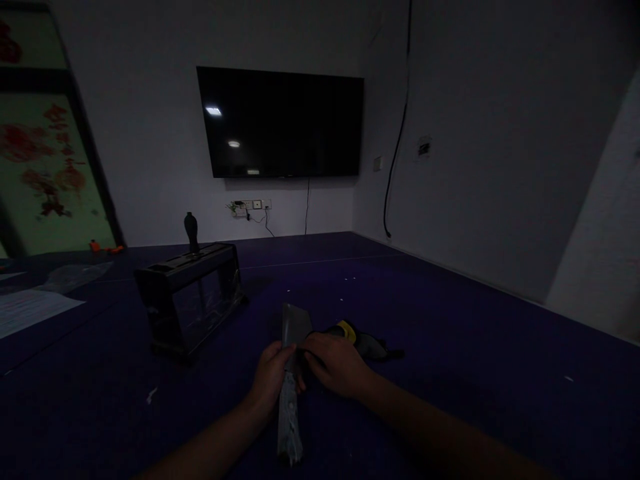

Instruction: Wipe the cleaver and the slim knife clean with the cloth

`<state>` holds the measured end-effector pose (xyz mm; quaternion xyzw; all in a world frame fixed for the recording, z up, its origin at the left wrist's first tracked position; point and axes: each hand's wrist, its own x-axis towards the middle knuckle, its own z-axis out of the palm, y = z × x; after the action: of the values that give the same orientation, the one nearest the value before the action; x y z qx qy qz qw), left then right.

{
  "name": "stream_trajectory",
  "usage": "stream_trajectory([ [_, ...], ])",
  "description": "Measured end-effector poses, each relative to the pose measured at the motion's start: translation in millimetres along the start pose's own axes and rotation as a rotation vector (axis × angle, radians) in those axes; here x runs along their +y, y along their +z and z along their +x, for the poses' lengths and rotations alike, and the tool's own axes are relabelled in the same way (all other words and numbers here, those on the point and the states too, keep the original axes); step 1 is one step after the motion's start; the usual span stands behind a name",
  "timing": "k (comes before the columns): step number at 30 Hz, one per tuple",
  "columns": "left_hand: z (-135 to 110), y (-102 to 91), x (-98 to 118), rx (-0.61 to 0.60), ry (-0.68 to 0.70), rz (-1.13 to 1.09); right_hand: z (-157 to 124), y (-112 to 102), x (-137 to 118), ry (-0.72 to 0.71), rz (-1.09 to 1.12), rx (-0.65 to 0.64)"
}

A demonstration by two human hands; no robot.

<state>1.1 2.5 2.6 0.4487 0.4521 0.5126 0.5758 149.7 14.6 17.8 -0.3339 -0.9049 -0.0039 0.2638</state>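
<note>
A kitchen cleaver (296,325) points away from me, its broad grey blade up front and its handle (289,417) toward me. Shiny, wrinkled clear plastic appears to wrap the handle. My left hand (270,373) is closed around the cleaver where blade and handle meet, the thumb lying on it. At the blade's lower right side, my right hand (335,360) is curled with its fingers against the cleaver; its fingertips are partly hidden. Just beyond that hand lies a yellow, black and grey item (370,343), partly covered, whose kind I cannot make out.
A black knife block with clear sides (205,300) stands to the left, a dark handle (191,230) rising from its top. Papers (35,310) and clear plastic (75,275) lie farther left. White scraps dot the purple surface (450,400). A television (285,123) hangs on the far wall.
</note>
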Motion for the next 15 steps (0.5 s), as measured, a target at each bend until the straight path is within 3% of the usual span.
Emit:
stream_trajectory([
  [15,0.7,-0.9,-1.9,-0.015,0.028,0.019,-0.1,2.4,1.8,-0.007,-0.014,0.002],
])
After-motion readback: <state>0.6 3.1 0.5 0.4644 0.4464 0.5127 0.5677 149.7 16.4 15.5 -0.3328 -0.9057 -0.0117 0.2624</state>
